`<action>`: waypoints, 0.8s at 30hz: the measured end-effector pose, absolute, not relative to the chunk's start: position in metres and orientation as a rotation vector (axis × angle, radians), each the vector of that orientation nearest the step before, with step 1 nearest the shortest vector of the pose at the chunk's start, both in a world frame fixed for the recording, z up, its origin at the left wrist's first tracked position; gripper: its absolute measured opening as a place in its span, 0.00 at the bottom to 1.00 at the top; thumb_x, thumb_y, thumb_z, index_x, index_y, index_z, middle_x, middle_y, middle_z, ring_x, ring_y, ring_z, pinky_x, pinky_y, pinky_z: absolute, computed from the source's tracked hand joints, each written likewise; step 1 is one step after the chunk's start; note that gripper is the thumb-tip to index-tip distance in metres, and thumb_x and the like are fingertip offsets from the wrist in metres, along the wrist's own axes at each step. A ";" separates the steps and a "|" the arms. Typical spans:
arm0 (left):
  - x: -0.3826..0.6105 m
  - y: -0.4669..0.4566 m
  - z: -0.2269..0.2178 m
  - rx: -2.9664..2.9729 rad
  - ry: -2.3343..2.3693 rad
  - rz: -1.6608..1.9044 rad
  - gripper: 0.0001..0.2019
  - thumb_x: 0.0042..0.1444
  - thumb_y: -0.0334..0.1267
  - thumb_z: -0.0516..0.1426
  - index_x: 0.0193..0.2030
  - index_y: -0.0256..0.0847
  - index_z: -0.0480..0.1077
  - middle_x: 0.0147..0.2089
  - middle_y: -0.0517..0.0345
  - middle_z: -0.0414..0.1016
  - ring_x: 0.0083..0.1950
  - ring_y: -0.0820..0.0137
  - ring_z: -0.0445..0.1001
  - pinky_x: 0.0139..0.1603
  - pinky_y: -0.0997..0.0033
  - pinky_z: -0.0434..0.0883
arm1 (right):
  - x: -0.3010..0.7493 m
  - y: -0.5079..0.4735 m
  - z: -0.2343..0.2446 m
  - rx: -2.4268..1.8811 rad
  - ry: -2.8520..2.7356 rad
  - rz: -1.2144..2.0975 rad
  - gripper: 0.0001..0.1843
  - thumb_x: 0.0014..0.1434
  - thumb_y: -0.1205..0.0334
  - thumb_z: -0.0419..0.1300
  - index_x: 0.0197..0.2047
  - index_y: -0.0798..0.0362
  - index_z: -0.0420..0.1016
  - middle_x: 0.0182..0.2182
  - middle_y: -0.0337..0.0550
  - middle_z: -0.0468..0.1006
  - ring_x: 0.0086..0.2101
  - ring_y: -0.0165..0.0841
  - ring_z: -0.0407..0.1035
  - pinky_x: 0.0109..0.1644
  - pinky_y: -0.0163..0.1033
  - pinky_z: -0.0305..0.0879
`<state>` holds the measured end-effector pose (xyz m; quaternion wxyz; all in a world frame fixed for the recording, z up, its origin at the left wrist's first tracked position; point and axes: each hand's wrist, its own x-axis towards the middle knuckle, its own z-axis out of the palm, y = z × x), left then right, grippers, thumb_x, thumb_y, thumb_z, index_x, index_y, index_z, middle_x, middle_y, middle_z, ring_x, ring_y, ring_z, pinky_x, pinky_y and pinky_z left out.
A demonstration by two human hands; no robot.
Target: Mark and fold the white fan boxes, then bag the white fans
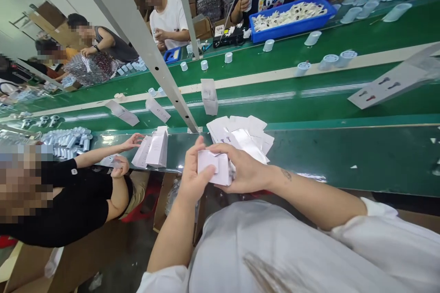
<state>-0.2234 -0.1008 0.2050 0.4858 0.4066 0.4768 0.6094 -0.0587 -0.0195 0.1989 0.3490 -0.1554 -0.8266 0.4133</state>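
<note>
Both my hands hold a small white carton [215, 168] just off the near edge of the green bench [343, 155]. My left hand [192, 176] grips its left side with the thumb pressed on the front flap. My right hand [245, 169] wraps round its right side and back. Just beyond the carton lies a loose pile of flat white carton blanks [240, 135] on the bench.
A green conveyor [275, 96] carries an upright white box [209, 96], flat cartons and white cylinders. A slanted metal post [151, 59] crosses the view. A co-worker in black [68, 197] at left handles white cartons [153, 149]. Across the belt stands a blue tray [292, 25].
</note>
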 end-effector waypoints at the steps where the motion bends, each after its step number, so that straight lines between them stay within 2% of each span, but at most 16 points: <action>1: -0.222 -0.099 0.204 0.935 1.162 1.463 0.26 0.49 0.39 0.66 0.56 0.49 0.69 0.68 0.53 0.61 0.67 0.56 0.62 0.63 0.56 0.66 | -0.058 -0.020 0.200 -0.384 -2.160 1.093 0.41 0.46 0.63 0.67 0.61 0.48 0.54 0.53 0.51 0.70 0.47 0.40 0.72 0.47 0.44 0.71; 4: -0.212 -0.098 0.203 0.749 1.181 1.446 0.27 0.45 0.37 0.67 0.54 0.45 0.68 0.59 0.50 0.70 0.58 0.58 0.71 0.54 0.61 0.72 | -0.057 -0.020 0.200 -0.358 -2.196 1.159 0.44 0.46 0.62 0.68 0.63 0.49 0.54 0.55 0.52 0.69 0.50 0.41 0.70 0.50 0.45 0.70; 7: -0.205 -0.103 0.205 0.613 1.237 1.487 0.26 0.42 0.36 0.67 0.50 0.43 0.68 0.54 0.51 0.73 0.52 0.60 0.74 0.50 0.62 0.73 | -0.057 -0.017 0.199 -0.369 -2.236 1.255 0.49 0.45 0.60 0.70 0.66 0.48 0.52 0.58 0.51 0.68 0.53 0.41 0.68 0.53 0.45 0.68; 12: -0.203 -0.108 0.207 0.532 1.292 1.519 0.24 0.41 0.35 0.66 0.46 0.43 0.66 0.56 0.50 0.71 0.54 0.59 0.73 0.52 0.59 0.72 | -0.061 -0.008 0.198 -0.263 -2.261 1.350 0.52 0.43 0.61 0.71 0.68 0.46 0.52 0.58 0.47 0.69 0.53 0.39 0.69 0.54 0.41 0.67; 18: -0.204 -0.115 0.205 0.455 1.258 1.581 0.21 0.42 0.31 0.64 0.44 0.45 0.65 0.57 0.55 0.69 0.59 0.59 0.69 0.56 0.57 0.69 | -0.068 0.001 0.193 -0.141 -2.285 1.371 0.54 0.43 0.59 0.71 0.69 0.48 0.50 0.62 0.50 0.65 0.59 0.42 0.64 0.60 0.44 0.62; 21: -0.206 -0.117 0.205 0.441 1.231 1.587 0.23 0.43 0.31 0.63 0.47 0.47 0.65 0.57 0.55 0.69 0.60 0.60 0.69 0.57 0.58 0.69 | -0.074 0.003 0.194 -0.115 -2.289 1.412 0.55 0.43 0.60 0.71 0.70 0.48 0.49 0.62 0.51 0.64 0.59 0.41 0.64 0.60 0.44 0.63; 24: -0.215 -0.114 0.205 0.483 1.209 1.593 0.27 0.47 0.37 0.64 0.54 0.50 0.63 0.59 0.54 0.67 0.60 0.60 0.68 0.58 0.60 0.68 | -0.084 0.003 0.194 0.002 -2.267 1.387 0.54 0.47 0.60 0.70 0.70 0.47 0.45 0.64 0.53 0.62 0.62 0.41 0.59 0.63 0.47 0.59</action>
